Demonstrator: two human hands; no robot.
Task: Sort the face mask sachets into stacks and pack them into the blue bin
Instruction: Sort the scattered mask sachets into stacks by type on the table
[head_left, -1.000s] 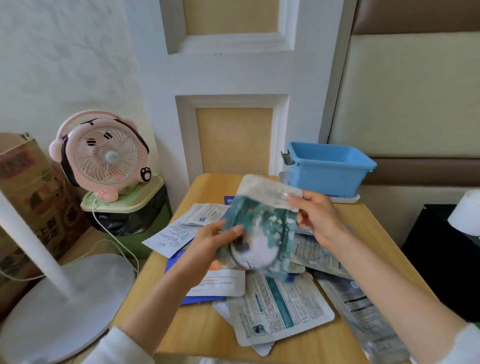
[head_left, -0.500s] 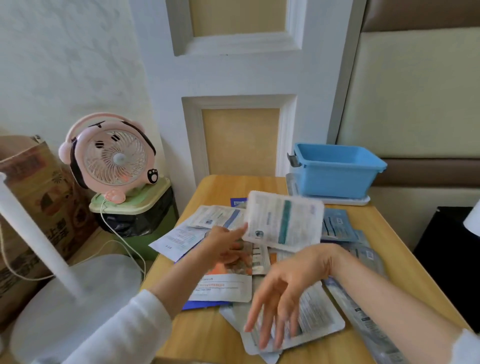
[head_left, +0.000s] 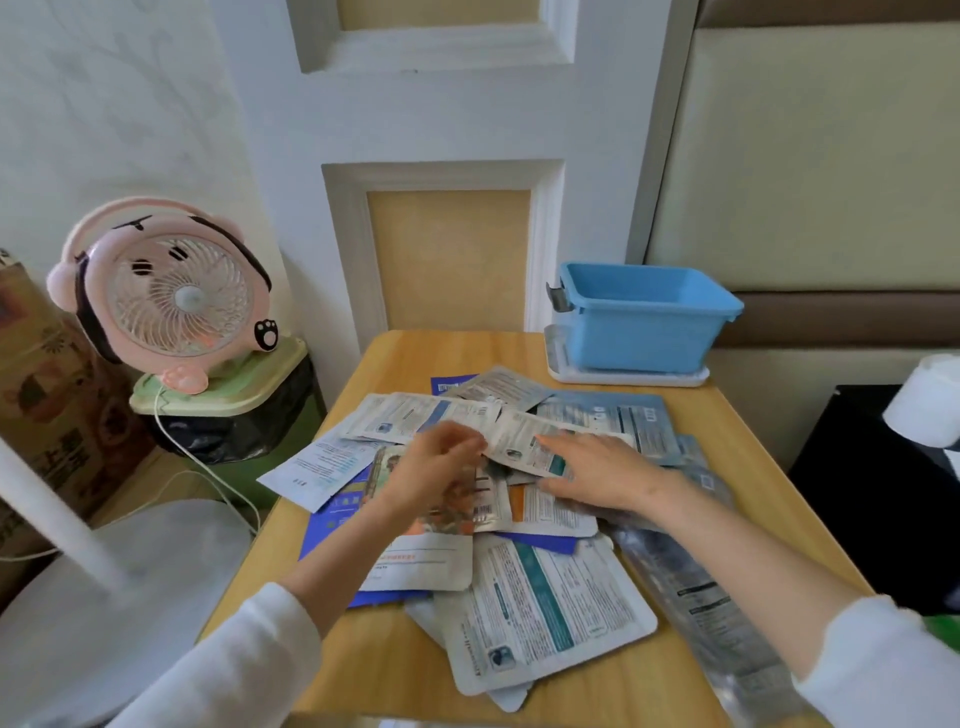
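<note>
White, teal-striped sachets lie jumbled; blue bin at one o'clock. Left hand seemingly pinches one; right hand rests flat, fingers straight.

bin: blue bin, open-topped, upright, on a white tray at the far right corner of the desk.
pile: sachets lie flat, loose and overlapping, mostly printed backs up, spread in front of the bin.
nearest the bin: grey-blue sachet, flat, just in front of it.
farthest from the bin: teal-striped sachet, back up, skewed, lying over others.
straight out from the bin: silvery sachet, lying lengthwise.
well left of the bin: white sachet overhangs the desk edge; dark blue sachet is partly under the pile.
</note>
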